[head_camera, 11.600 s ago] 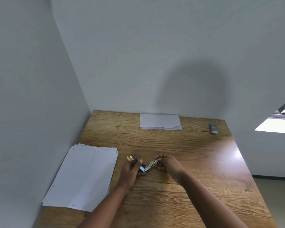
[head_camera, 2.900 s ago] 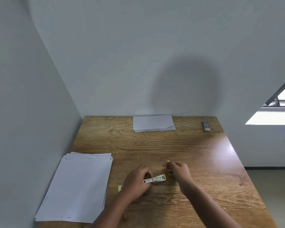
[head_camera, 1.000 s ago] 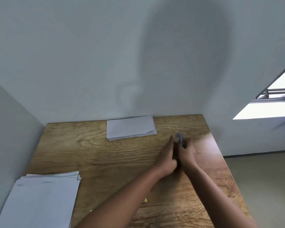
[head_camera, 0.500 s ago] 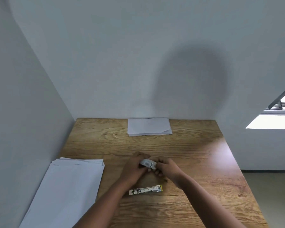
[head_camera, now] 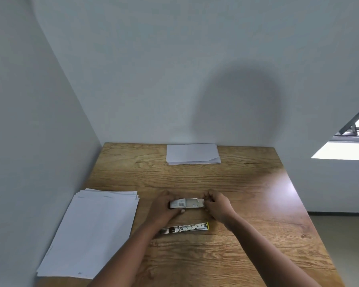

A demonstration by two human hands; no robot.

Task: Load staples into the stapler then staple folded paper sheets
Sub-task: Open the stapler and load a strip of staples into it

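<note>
A small white staple box [head_camera: 186,203] sits mid-frame, the silver stapler [head_camera: 184,228] with a yellow tip lies flat just below, folded paper [head_camera: 192,153] lies above.

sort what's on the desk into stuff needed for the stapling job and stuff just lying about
For the job:
- staple box, held by left hand and right hand
- stapler, lying near the hands
- folded sheets by the wall

Possibly lying about:
- flat paper stack, perhaps for later folding

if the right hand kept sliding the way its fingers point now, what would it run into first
Its fingers point leftward along the small white staple box they already pinch; beyond that, probably the left hand gripping the box's other end.
</note>
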